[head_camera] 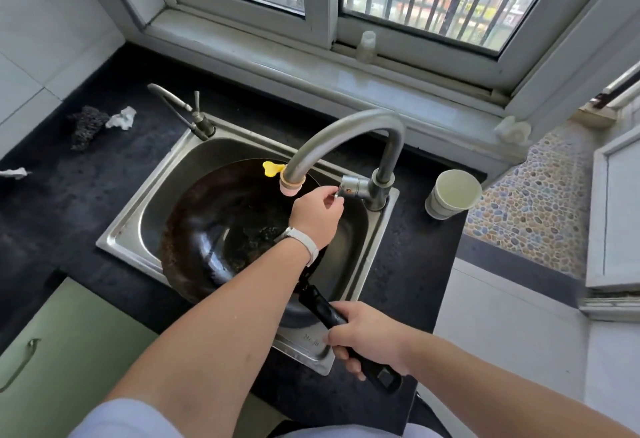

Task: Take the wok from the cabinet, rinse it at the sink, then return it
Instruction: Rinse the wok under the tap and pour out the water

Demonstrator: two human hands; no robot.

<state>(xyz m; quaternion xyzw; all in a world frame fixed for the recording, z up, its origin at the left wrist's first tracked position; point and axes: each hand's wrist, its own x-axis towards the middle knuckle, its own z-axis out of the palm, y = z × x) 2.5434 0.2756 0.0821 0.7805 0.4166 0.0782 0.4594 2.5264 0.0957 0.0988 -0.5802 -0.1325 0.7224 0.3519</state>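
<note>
Sitting across the steel sink (pixel 372 264), the wok (pixel 221 229) is filling most of the basin, its rim leaning on the sink's near edge and its long black handle (pixel 323 309) pointing back toward the person. It is looking like a heavy, rigid pan, dark and worn, and likely slippery once wet, so the handle is the sensible place to take it. The right hand (pixel 367 337) is doing just that, its grip clamped around the handle. The left hand (pixel 317 215) is reaching over the wok, fingers pinched together on the small lever of the tap (pixel 353 186); no water is showing under the spout. A black worktop (pixel 69 202) is surrounding the sink, carrying a scourer (pixel 86 125), crumpled paper (pixel 122 118) and a pale cup (pixel 453 195). Room beside the basin is looking tight.
</note>
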